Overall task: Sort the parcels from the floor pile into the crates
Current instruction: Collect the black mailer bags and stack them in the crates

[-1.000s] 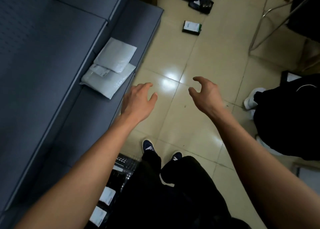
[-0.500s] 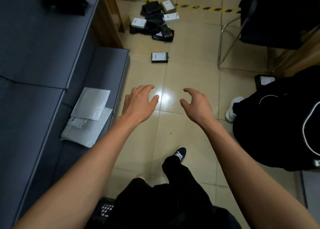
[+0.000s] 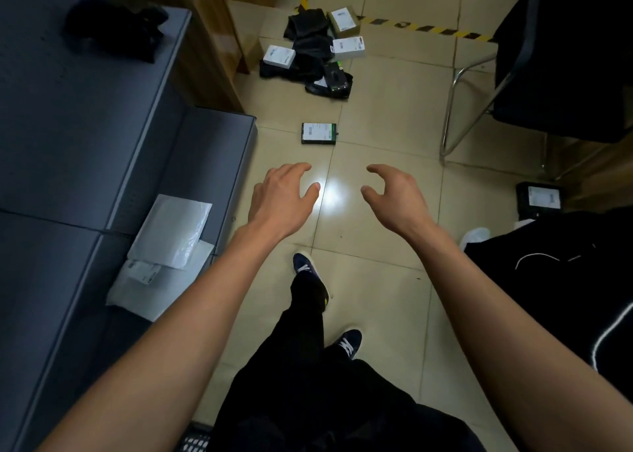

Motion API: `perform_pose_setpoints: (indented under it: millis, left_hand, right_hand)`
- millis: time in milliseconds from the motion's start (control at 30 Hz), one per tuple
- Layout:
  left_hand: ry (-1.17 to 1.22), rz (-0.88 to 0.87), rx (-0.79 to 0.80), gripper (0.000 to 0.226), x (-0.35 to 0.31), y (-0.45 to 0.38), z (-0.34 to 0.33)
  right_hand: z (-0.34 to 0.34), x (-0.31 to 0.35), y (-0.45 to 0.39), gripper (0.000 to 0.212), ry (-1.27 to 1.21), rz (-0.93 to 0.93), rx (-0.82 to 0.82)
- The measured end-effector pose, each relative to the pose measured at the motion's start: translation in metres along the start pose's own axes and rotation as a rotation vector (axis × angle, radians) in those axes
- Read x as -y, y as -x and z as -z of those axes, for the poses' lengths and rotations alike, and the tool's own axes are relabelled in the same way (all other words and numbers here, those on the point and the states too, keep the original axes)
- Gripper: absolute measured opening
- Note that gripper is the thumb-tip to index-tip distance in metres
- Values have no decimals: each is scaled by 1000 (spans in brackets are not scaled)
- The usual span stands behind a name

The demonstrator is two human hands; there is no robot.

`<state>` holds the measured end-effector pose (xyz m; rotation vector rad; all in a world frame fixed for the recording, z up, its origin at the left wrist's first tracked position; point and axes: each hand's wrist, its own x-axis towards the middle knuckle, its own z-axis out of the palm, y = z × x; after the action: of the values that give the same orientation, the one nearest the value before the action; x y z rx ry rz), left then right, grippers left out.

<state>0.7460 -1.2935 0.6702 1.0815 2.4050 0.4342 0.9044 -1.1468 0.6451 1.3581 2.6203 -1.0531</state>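
Both arms are stretched forward over the tiled floor (image 3: 387, 116). The left hand (image 3: 279, 199) is held palm down with its fingers loosely spread and slightly bent, and nothing is gripped in it. The right hand (image 3: 394, 196) is held beside it, a little apart, with the fingers curved like a claw and the thumb set away from them; nothing is held there either.

The floor pile (image 3: 317, 52) is seen far ahead, well apart from both hands, next to a wooden cabinet (image 3: 212, 40). It is made up of dark bags and several small boxes with white labels. A single dark parcel (image 3: 318, 133) with a white label is laid flat on the tiles between the pile and the hands, nearer to the hands but not touched by them.

On the left, two white mailer bags (image 3: 164, 256) are stacked on the seat of a grey sofa (image 3: 68, 143), the upper one overlapping the lower. A dark bundle (image 3: 113, 28) is placed on the far part of the sofa. A chair with a metal frame (image 3: 466, 102) is stood at the far right. Another labelled dark parcel (image 3: 539, 198) is set on the floor at the right, just beyond a second person's dark clothing (image 3: 555, 280). Yellow and black tape (image 3: 428, 28) is laid across the far floor.
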Motion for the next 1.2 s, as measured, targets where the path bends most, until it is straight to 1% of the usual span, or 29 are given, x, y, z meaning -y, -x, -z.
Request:
perform_pose_setpoints:
  millis: [200,400,533,733,900,1033,1200]
  left_hand:
    - [31,13,11,48,3,-96,30]
    - [-5,-14,10,47,-23,-178,58]
    - [-6,-52,10,46,-52,-241,52]
    - [-43,-60,34,46,-119,-344,35]
    - [-46,-49,23,46,-173,-414,32]
    - [-2,-7,-12,46,-193,-463,35]
    - [39,59,-14,47,-195,-527,37]
  right_hand:
    - [21,29,-95,49,10,-13,26]
    - [50,37,-171,48,-37,-33,10]
    - [77,18,-221,47,-62,-46,-6]
    - [134,-35,-312,48,-65,-43,-1]
    - [187,-69,-382,49,-36,-25,46]
    - [213,-73,-440,49,-14,22,83]
    - [228,-61,-518,49,21,86,147]
